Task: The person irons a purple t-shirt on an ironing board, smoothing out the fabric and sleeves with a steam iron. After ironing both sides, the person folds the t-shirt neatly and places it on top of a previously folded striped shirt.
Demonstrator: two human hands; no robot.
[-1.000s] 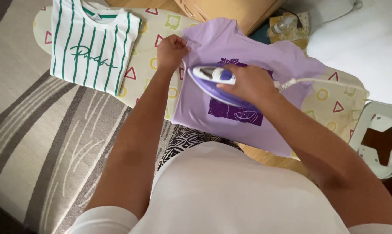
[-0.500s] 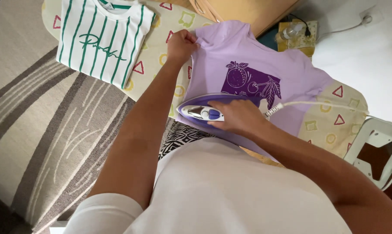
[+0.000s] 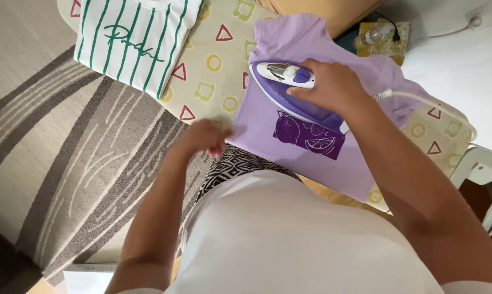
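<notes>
A folded striped shirt (image 3: 137, 41) lies well left of the right hand (image 3: 333, 87), on the same board (image 3: 213, 65). That grip is closed on the iron (image 3: 289, 87), tip leftward, long axis across the purple shirt (image 3: 311, 141) (print below). The left hand (image 3: 205, 139) pinches its hem.

**Clearance on and around the ironing board**

The ironing board (image 3: 213, 60) shows one open strip of patterned cover between the striped shirt (image 3: 134, 41) at its far left end and the purple shirt (image 3: 289, 141); a hand could pass there unhindered. The iron (image 3: 287, 87) occupies the upper part of the purple shirt, with the right hand (image 3: 333, 87) on top of it. The cord (image 3: 425, 100) trails right across the board's end and blocks that side. The left hand (image 3: 205, 136) sits at the shirt's near left edge. Beyond the far edge, a wooden cabinet (image 3: 322, 11) and a small bottle (image 3: 376, 34) stand close. The rug (image 3: 66, 147) to the left lies open.
</notes>
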